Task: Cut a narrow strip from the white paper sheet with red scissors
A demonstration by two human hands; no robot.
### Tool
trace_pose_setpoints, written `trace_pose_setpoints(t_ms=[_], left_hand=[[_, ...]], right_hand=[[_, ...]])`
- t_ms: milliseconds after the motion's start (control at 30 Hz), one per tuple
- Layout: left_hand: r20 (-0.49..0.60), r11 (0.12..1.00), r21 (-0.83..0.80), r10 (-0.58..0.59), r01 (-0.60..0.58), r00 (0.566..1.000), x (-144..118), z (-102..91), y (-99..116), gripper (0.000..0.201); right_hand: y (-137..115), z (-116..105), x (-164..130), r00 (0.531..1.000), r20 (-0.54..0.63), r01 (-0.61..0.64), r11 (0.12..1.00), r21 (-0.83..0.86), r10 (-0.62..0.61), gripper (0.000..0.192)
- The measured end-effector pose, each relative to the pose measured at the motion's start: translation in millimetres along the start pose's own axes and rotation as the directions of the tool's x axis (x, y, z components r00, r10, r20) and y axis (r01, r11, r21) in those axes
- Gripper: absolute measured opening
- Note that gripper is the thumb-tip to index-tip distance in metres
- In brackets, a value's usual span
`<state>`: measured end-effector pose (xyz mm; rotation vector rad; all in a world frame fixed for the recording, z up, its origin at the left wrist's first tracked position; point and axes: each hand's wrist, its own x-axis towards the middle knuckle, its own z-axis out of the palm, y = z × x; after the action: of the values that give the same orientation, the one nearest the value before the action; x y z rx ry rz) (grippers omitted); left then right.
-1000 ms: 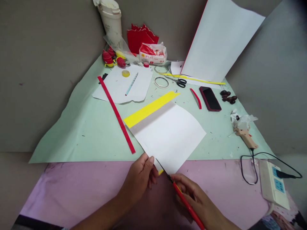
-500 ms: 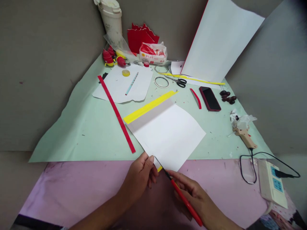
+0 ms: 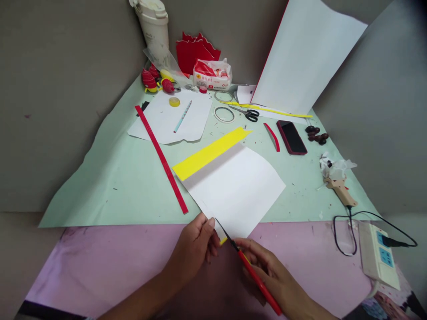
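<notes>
Your left hand (image 3: 196, 246) pinches near corner of white-yellow sheet (image 3: 233, 186) on table (image 3: 100, 178). Right hand (image 3: 267, 271) closed around red-handled cutter (image 3: 248, 271), blade at sheet edge. Paper light, floppy: grip close beside cut.

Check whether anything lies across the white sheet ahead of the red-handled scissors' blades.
Nothing visible does. The scissors in the right hand meet the white sheet at its near corner, which the left hand pinches. The sheet's surface ahead is bare; the red strip lies off to its left.
</notes>
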<state>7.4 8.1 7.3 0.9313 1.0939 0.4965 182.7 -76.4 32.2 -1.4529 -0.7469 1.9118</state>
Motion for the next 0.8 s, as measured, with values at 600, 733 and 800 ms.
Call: trace_pose_setpoints(t_ms=[600,733,800], left_hand=[[-0.019,1.000,-0.023,-0.002,0.002,1.000,-0.1,0.2,1.3,0.035],[-0.013,1.000,-0.015,0.007,-0.007,1.000,0.9,-1.0,-0.6,0.035],[-0.008,1.000,-0.003,0.008,-0.008,1.000,0.9,-1.4,-1.3,0.035]], right_hand=[[-1.4,2.9,-2.1,0.999,0.039,0.002,0.992,0.126,-0.007,0.028],[1.2,3.7,-1.3,1.000,0.026,-0.011,0.990,0.141,0.008,0.028],[2.3,3.6,-1.2,1.000,0.019,-0.023,0.991,0.130,0.021,0.029]])
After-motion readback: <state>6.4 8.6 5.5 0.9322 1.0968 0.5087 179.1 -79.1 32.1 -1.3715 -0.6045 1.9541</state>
